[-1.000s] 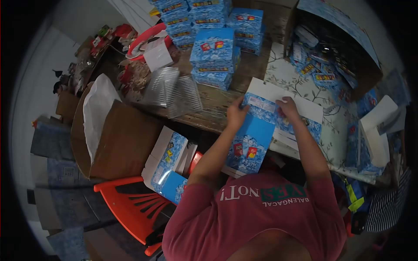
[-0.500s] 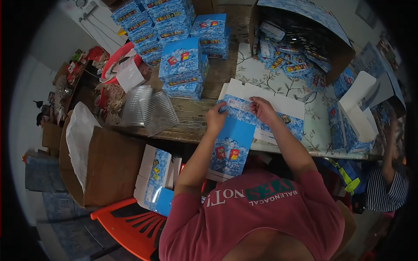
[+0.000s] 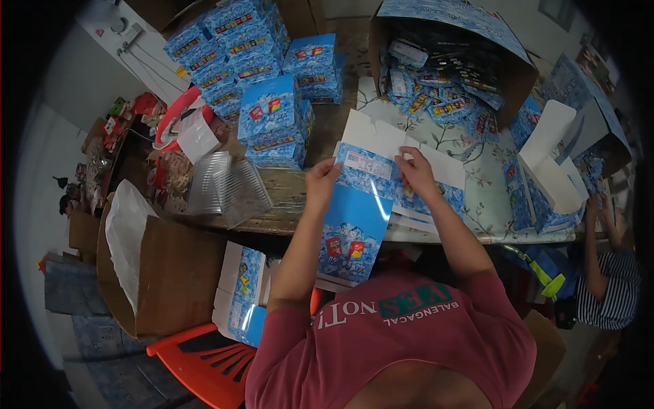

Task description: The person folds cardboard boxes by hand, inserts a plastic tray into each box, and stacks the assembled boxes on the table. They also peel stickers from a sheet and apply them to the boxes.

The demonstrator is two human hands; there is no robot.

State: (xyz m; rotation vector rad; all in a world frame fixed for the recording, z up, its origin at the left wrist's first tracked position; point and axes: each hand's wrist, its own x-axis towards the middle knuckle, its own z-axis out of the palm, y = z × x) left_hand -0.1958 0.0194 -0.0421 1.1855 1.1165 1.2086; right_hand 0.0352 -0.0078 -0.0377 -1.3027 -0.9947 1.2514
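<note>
A flat, unfolded cardboard box blank, printed blue with ice and drink pictures, lies between my hands, its lower end over the table edge near my chest. My left hand is closed, pinching the blank's left edge near the label strip. On the opposite side, my right hand has its fingers curled at the blank's right edge, close to the white flap. Beneath and to the right lies another flat blank, partly covered by the first one and my right hand.
Finished blue boxes are stacked at the back left. Clear ribbed plastic trays lie left of my hands. A large carton holds many small packets. Brown carton and red chair stand at left. Another person's striped sleeve is at right.
The view has shifted slightly. The blank has been raised and turned a little, so more of its white top flap shows. Both hands stay at its edges.
</note>
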